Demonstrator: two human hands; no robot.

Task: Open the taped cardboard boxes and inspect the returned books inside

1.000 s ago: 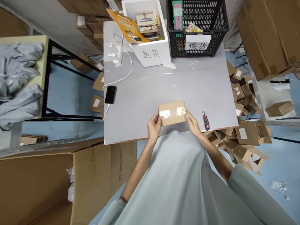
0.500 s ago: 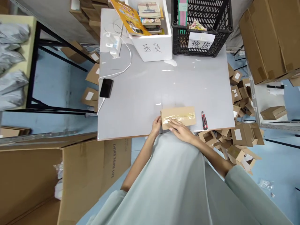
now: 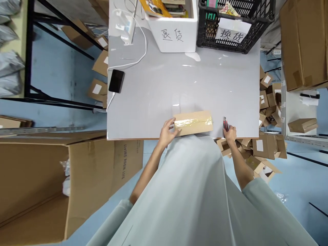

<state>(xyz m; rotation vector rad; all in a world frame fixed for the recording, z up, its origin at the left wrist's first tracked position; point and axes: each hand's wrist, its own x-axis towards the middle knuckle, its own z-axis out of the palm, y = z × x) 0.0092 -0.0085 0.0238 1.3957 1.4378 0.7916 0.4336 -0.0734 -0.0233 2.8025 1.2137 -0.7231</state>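
A small cardboard box [image 3: 193, 123] with shiny clear tape along its top lies at the table's front edge, against my clothing. My left hand [image 3: 167, 131] grips the box's left end, thumb on the near side and fingers at the far corner. To the right of the box, my right hand [image 3: 230, 133] is closed around a red and black box cutter [image 3: 225, 123], which points away from me on the tabletop. Whether its blade is out cannot be made out.
On the grey table [image 3: 153, 89] lie a black phone [image 3: 116, 81] on a white cable and a power strip [image 3: 129, 29]. A white bin [image 3: 176, 36] and a black crate [image 3: 256, 34] stand at the back. Opened cartons [image 3: 263, 167] lie at the right; a large carton [image 3: 89, 184] stands at left.
My right hand has left the box top, moved right and taken hold of the box cutter. My left hand has spread wider around the box's left end. The camera view has shifted.
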